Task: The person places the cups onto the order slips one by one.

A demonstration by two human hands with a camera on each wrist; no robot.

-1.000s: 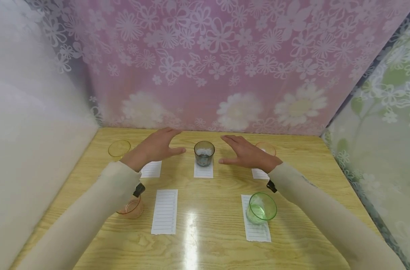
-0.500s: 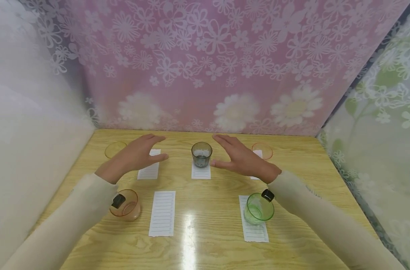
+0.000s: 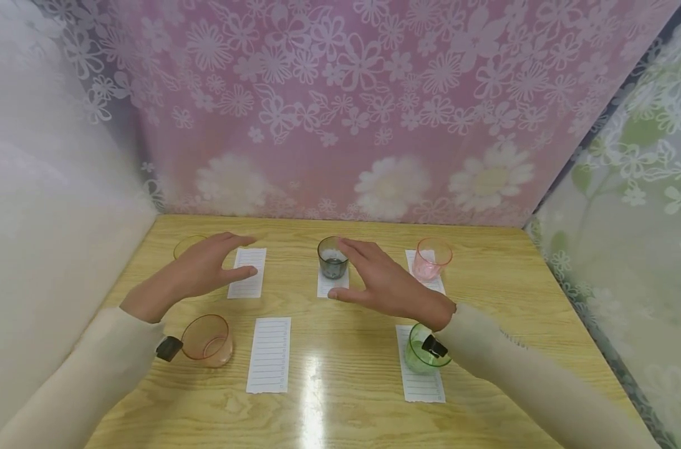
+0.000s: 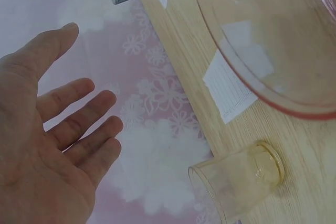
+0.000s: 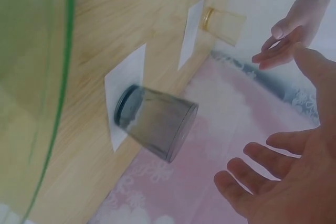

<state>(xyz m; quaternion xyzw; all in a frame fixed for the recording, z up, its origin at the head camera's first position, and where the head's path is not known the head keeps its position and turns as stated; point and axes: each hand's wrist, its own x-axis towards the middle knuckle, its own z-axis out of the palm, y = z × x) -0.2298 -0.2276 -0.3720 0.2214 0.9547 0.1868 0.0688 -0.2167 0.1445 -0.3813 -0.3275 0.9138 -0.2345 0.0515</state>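
Observation:
My left hand hovers over the left of the table, fingers apart and holding nothing. Beside it is a yellow glass, mostly hidden behind that hand in the head view. Nearest my right hand is a smoky grey glass, upright on a lined paper slip at the middle back. The right fingertips overlap the glass rim in the head view, but a gap shows between hand and glass in the right wrist view. That hand is empty too, with its thumb spread.
An orange glass stands front left, beside a bare paper slip. At right are a pink glass and, partly behind the right wrist, a green glass, both on slips. A floral curtain hangs behind the wooden table.
My left hand has moved left, away from the grey glass, uncovering the back left slip and the orange glass. The right hand has shifted left and nearer me, uncovering the pink glass.

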